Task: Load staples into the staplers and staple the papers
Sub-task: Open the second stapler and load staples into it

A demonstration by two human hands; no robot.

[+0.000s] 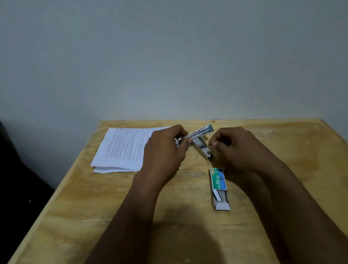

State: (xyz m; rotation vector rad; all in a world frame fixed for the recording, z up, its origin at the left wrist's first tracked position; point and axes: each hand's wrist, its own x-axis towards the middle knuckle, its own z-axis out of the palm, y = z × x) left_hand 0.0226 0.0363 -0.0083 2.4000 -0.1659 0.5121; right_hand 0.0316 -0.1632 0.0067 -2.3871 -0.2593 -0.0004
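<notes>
A small metal stapler (199, 140) is swung open above the wooden table (92, 203), its top arm pointing up and right, its base angled down toward the table. My left hand (166, 150) grips the stapler's rear end. My right hand (233, 149) is beside the base with its fingers curled and thumb against the fingertips; I cannot tell whether it pinches staples. A green staple box (218, 179) marked No.10 lies open in front of my right hand, its grey tray (221, 201) slid out toward me. A stack of printed papers (122, 149) lies at the left.
The table stands against a plain pale wall (166, 53). Its left edge drops off beside a dark object (4, 167) on the floor side. Bare wood stretches to the right of my right arm and near the front edge.
</notes>
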